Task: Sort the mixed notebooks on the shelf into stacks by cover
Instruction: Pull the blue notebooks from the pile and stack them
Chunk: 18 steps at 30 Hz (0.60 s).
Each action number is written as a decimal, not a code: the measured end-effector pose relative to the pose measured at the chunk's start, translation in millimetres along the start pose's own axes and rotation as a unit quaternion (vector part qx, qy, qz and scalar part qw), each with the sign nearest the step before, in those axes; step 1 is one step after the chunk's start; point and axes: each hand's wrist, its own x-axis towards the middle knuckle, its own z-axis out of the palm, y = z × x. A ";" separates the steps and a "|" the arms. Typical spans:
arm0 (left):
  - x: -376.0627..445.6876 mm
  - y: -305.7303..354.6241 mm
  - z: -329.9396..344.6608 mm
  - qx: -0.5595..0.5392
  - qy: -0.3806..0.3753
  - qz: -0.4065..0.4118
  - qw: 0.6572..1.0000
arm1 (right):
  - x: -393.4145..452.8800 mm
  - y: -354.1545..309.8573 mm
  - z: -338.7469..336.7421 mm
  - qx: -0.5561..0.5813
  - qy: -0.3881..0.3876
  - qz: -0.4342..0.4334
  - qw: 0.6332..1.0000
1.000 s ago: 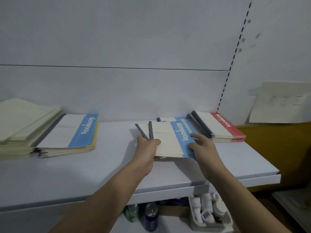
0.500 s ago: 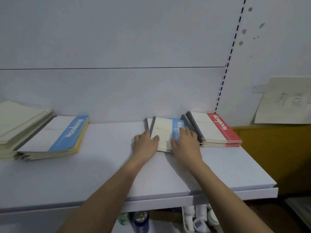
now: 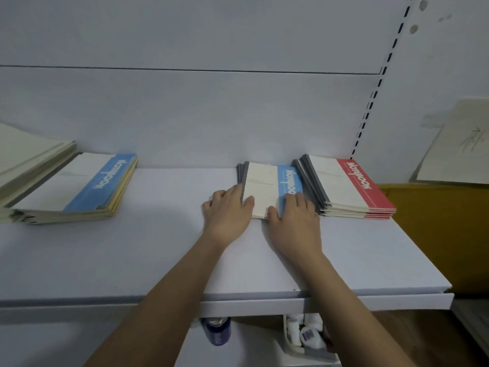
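Blue-cover stack now squared against the back wall

We see both hands, left [image 3: 229,207] and right [image 3: 293,217], flat and open on the blue stack [image 3: 272,186], pushed back beside the red stack [image 3: 349,184]; bare shelf [image 3: 169,234] spreads left toward the mixed pile [image 3: 76,181].

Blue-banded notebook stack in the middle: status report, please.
Left hand and right hand flat on blue-banded notebook stack. Red-banded notebook stack beside it. Nothing blocking.

We see three notebook stacks on the shelf [image 3: 158,260]: left stack [image 3: 76,186], middle stack [image 3: 267,186], right stack [image 3: 349,186] just beside it.
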 end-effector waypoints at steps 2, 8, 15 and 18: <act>-0.6 0.7 -1.1 0.010 -0.014 0.007 1.000 | 2.9 0.6 0.8 0.013 -0.016 -0.005 1.000; -12.2 1.0 -16.5 -0.045 -0.057 0.062 0.995 | -10.9 -0.6 -11.5 0.041 0.061 0.030 0.997; -11.3 -1.0 -11.2 0.008 -0.036 0.051 0.998 | -11.2 5.0 -4.9 0.030 0.051 0.008 0.998; -9.9 -2.3 -8.9 0.001 -0.025 0.041 0.999 | -11.7 3.7 -6.2 0.020 0.056 0.008 0.998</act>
